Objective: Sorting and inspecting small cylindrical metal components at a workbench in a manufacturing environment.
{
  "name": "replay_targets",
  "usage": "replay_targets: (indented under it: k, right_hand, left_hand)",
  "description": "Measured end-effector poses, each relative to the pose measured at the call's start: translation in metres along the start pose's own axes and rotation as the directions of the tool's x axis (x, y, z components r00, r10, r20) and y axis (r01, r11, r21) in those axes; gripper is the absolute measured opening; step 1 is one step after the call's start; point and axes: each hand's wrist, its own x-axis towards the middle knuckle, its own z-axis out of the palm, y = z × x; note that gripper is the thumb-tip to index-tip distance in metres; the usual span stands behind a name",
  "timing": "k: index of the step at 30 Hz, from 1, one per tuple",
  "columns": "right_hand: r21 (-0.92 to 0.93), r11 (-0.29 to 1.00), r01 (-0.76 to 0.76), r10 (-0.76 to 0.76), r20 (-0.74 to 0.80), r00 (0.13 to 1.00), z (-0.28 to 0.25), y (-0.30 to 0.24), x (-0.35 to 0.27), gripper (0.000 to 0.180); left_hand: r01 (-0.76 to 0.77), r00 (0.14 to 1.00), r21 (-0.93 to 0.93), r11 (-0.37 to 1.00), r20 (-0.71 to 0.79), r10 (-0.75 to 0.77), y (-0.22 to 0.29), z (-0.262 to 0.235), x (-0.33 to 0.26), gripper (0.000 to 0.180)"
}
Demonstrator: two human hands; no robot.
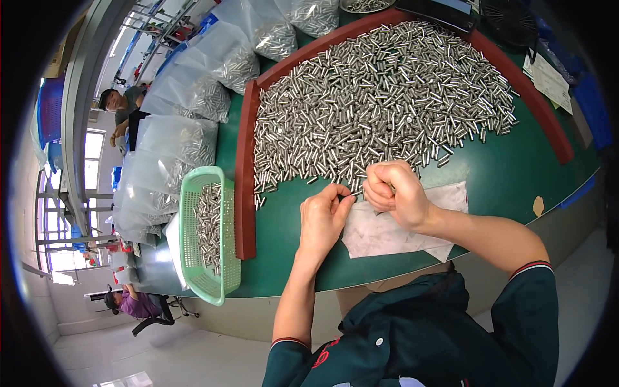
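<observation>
A broad heap of short, shiny metal pins (387, 97) is spread over the green tabletop (284, 226). At the heap's near edge, my left hand (320, 219) is closed, thumb and forefinger pinched at a small metal pin. Just right of it, my right hand (398, 193) is curled into a fist above a stained white cloth (380, 235). Its fingers hide whatever may be inside. The two hands are close together but apart.
Dark red strips (246, 174) border the heap. Left of them stands a green perforated basket (222, 258) holding more pins. Several clear bags (193, 97) of pins line the table's far left. A dark flat device (442, 14) lies at the back. Two other people are farther left.
</observation>
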Motion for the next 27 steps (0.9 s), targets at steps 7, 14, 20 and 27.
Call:
replay_targets:
  k: [7,14,20,27]
  right_hand:
    - [0.077,0.996,0.043,-0.041,-0.03,0.999,-0.002,-0.002,-0.001,0.033]
    - [0.052,0.994,0.097,-0.095,-0.033,0.995,-0.002,0.008,-0.003,0.034]
    - [0.084,0.992,0.092,-0.09,-0.026,0.996,-0.002,0.009,-0.002,0.034]
    - [0.085,0.991,0.1,-0.097,-0.033,0.995,-0.001,0.009,-0.003,0.034]
  left_hand:
    - [-0.035,0.997,-0.049,0.998,0.065,0.039,0.013,0.004,-0.025,0.007]
    - [-0.006,0.999,-0.056,0.998,0.034,0.008,0.013,0.006,-0.027,0.008]
    - [-0.005,1.0,-0.052,0.999,0.029,0.006,0.013,0.006,-0.028,0.007]
    - [-0.004,1.0,-0.049,0.999,0.025,0.005,0.013,0.008,-0.029,0.007]
